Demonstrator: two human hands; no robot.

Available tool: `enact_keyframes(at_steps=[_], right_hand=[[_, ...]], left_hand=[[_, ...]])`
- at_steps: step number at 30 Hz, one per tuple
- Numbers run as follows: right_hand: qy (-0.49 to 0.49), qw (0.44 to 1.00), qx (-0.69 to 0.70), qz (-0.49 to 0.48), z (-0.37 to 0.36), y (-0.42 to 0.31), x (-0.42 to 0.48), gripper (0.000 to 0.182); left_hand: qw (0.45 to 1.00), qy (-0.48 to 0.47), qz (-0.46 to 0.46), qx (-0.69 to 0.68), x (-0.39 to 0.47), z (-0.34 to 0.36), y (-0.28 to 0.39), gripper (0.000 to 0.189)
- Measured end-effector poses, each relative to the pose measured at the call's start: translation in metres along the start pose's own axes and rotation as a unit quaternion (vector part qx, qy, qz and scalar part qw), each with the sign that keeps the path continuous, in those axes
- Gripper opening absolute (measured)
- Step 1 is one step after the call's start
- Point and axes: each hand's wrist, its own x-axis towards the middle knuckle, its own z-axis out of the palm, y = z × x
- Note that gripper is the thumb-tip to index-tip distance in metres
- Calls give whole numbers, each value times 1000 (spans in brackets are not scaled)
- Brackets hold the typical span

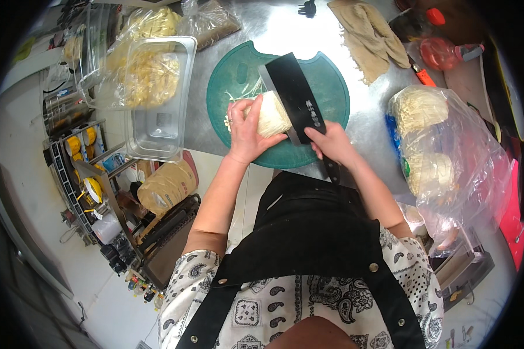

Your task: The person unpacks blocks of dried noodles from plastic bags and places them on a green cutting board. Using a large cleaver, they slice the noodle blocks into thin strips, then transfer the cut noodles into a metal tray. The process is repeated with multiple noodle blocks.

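Observation:
On a round green cutting board [327, 83] lies a bundle of enoki mushrooms [273, 115]. My left hand [246, 126] grips it, with fingers over the top and the thumb along the near side. My right hand [332, 141] holds a cleaver [294, 94] by its dark handle, its broad black blade tilted against the bundle's right end. Thin loose strands of mushroom [253, 89] lie on the board behind the bundle. The cleaver's cutting edge is partly hidden.
Left of the board stands a clear plastic tray [157, 131], partly covered by bagged yellowish food [153, 78]. At the right lies a clear bag of enoki mushrooms [423, 113]. A beige cloth [369, 35], an orange-handled tool [424, 77] and a bottle with a red cap [435, 16] are farther back.

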Motion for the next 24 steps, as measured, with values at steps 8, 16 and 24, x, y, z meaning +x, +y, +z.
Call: enact_keyframes(at_steps=[8, 16, 24], right_hand=[[-29, 999, 0, 18, 4, 27, -11, 24], [-75, 997, -24, 14, 35, 19, 17, 26], [-71, 990, -105, 58, 6, 23, -25, 23]], left_hand=[[990, -95, -77, 69, 1, 3, 4, 114], [988, -110, -62, 86, 1, 2, 2, 115], [989, -98, -79, 78, -3, 0, 2, 115]])
